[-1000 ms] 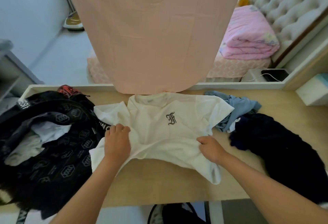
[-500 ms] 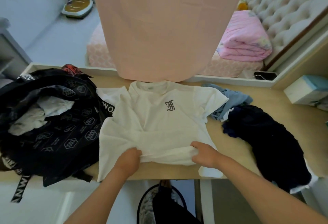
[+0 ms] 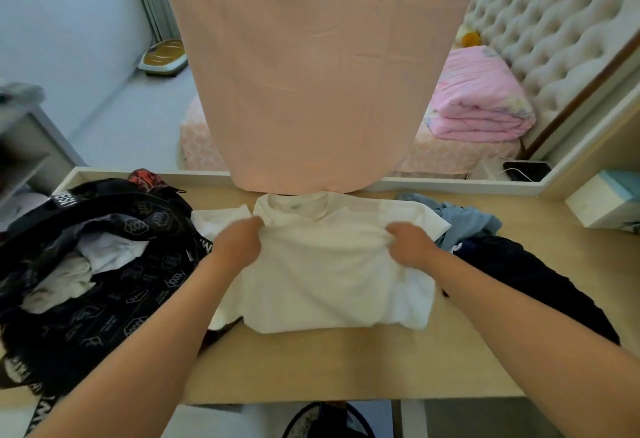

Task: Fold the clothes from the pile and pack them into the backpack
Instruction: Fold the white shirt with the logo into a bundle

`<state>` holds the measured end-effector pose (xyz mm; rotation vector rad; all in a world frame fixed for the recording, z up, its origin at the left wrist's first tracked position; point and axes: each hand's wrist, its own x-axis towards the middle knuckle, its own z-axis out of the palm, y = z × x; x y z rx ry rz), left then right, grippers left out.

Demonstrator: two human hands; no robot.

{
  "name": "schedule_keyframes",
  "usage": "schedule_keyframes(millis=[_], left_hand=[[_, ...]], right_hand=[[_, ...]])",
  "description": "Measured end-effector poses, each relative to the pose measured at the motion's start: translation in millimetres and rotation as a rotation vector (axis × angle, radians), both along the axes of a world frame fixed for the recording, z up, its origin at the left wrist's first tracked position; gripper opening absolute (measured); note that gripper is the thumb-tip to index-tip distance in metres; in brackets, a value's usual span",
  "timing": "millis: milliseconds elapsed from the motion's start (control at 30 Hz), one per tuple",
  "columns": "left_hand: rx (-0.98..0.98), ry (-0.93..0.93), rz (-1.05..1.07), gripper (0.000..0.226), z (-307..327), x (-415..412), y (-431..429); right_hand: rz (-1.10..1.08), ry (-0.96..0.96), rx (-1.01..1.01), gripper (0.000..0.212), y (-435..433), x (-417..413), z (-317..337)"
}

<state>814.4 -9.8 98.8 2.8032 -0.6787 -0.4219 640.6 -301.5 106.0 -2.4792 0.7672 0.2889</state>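
A white T-shirt point(image 3: 325, 285) lies on the wooden table point(image 3: 346, 365), its lower half folded up over the chest so the printed letter is hidden. My left hand point(image 3: 239, 243) and my right hand point(image 3: 410, 241) each grip the folded hem near the shoulders. The black patterned backpack point(image 3: 104, 285) sits open at the left with light clothes inside. At the right lie a light blue garment point(image 3: 467, 221) and a dark navy garment point(image 3: 526, 278).
A peach cloth point(image 3: 311, 73) hangs down over the table's far edge. Behind it stand a bed with a pink quilt point(image 3: 474, 98) and a tufted headboard. A white box point(image 3: 602, 202) sits at the far right corner. A dark basket point(image 3: 329, 420) is under the table.
Both hands have carried the shirt's bottom hem from the near edge up to the shoulders, folding the shirt in half and covering the printed letter.
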Motion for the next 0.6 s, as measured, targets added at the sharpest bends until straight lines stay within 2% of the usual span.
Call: schedule_keyframes(millis=[67,133,200,267,333,433,500,533,600], left_hand=[[-0.052,-0.216,0.048,0.053,3.9,17.4,-18.5],[-0.004,-0.285,-0.015,0.068,0.9,21.7,-37.5],[-0.011,-0.226,-0.129,0.066,-18.7,8.7,-52.6],[-0.036,-0.131,-0.217,0.053,-47.5,-10.9,-57.7],[0.046,0.011,-0.281,0.047,-76.4,-27.5,-50.4],[0.216,0.164,-0.31,0.062,-109.6,-48.4,-28.8],[0.242,0.136,-0.308,0.069,-121.7,-57.7,-21.4],[0.237,0.097,-0.312,0.063,-124.5,-60.6,-21.4],[0.281,0.051,-0.342,0.036,-124.8,-62.6,-25.0]], right_hand=[[-0.076,-0.152,-0.125,0.057,-19.1,27.7,4.4],[-0.018,-0.05,-0.283,0.071,-27.6,45.5,0.4],[0.036,0.029,-0.322,0.071,-23.9,48.3,-16.8],[0.102,0.003,-0.276,0.061,-16.9,40.4,-43.6],[0.22,0.073,-0.214,0.051,-8.6,23.4,-74.3],[0.389,0.258,-0.195,0.065,5.4,-8.7,-113.6],[0.418,0.257,-0.206,0.071,11.4,-24.9,-130.9],[0.407,0.213,-0.216,0.066,11.9,-28.7,-136.2],[0.342,0.185,-0.191,0.047,10.5,-30.3,-141.1]])
